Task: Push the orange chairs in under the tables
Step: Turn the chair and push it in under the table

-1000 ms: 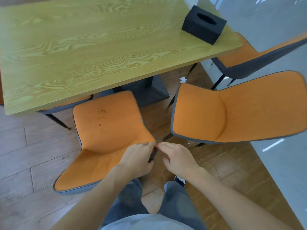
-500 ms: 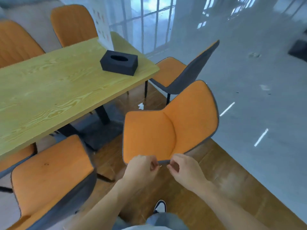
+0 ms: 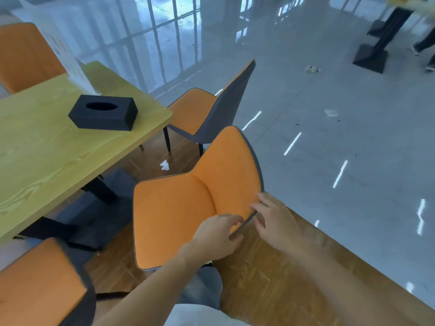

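Observation:
An orange chair with a grey back stands pulled out from the yellow wood table, its seat facing the table's right corner. My left hand curls over the near edge of its backrest. My right hand lies across the same edge just to the right, fingers partly spread over it. A second orange chair stands at the table's right end, also out. A third is at bottom left beside me, and a fourth stands beyond the table.
A black tissue box and a white sign stand sit on the table. A paper scrap lies on the wood floor by the black table base. Shiny grey floor spreads right; another table's base and a person's legs are far off.
My view swung right from the left chair to the middle one. Both hands moved up onto its backrest edge and spread apart.

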